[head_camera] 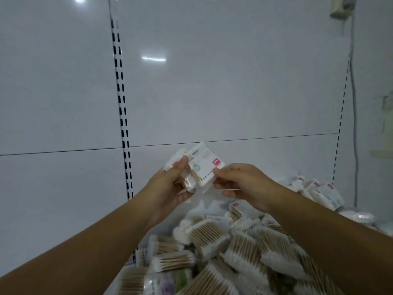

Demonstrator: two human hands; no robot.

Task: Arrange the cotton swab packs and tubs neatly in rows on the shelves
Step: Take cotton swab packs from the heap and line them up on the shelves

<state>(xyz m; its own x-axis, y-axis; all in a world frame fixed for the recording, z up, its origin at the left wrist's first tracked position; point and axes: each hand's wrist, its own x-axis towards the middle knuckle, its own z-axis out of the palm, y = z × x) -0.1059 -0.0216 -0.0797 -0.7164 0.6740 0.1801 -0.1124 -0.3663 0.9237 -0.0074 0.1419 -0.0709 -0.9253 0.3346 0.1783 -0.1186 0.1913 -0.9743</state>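
Head view: left hand [170,186] has thumb and fingers curled round a small stack of cotton swab packs [204,167], held up in front of the white back panel [212,92]; right hand [244,182] pinches the front pack's right edge. Remaining stock lies in a loose heap [223,252] below, no rows yet. Likely risk: the film looks slick, so the stack could fan out or one pack drop into the heap if the pinch shifts while squaring.
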